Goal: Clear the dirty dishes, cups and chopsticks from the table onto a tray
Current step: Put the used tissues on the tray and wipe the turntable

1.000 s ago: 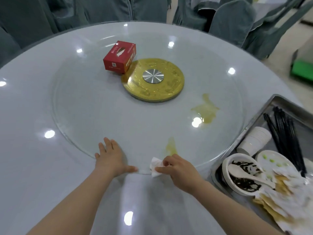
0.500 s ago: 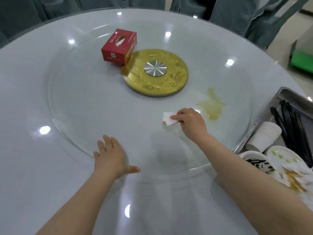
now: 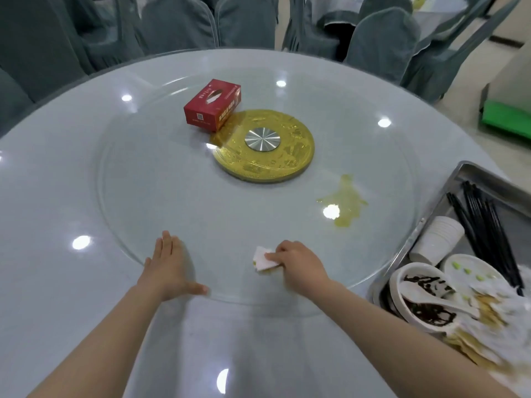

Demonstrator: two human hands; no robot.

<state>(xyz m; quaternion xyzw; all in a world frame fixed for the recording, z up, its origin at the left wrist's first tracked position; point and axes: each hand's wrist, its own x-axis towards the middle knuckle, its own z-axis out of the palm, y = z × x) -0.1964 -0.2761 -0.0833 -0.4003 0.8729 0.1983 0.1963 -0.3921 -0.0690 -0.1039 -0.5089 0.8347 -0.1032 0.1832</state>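
A metal tray (image 3: 471, 179) sits at the table's right edge. It holds black chopsticks (image 3: 485, 225), stacked white paper cups (image 3: 436, 239), a dirty white bowl (image 3: 422, 300) with a spoon, a plate (image 3: 471, 271) and crumpled soiled napkins (image 3: 494, 320). My right hand (image 3: 298, 265) pinches a folded white tissue (image 3: 263, 258) against the glass turntable (image 3: 172, 196) near its front rim. My left hand (image 3: 166, 268) rests flat on the turntable's front edge, fingers straight.
A yellow spill (image 3: 344, 202) lies on the glass right of the gold centre disc (image 3: 264, 145). A red tissue box (image 3: 212, 104) stands beside the disc. Grey covered chairs (image 3: 382, 38) ring the far side of the round table.
My right hand drew the tissue back from the middle of the glass toward the front rim. The small smear near the front edge is gone. My left hand stayed put.
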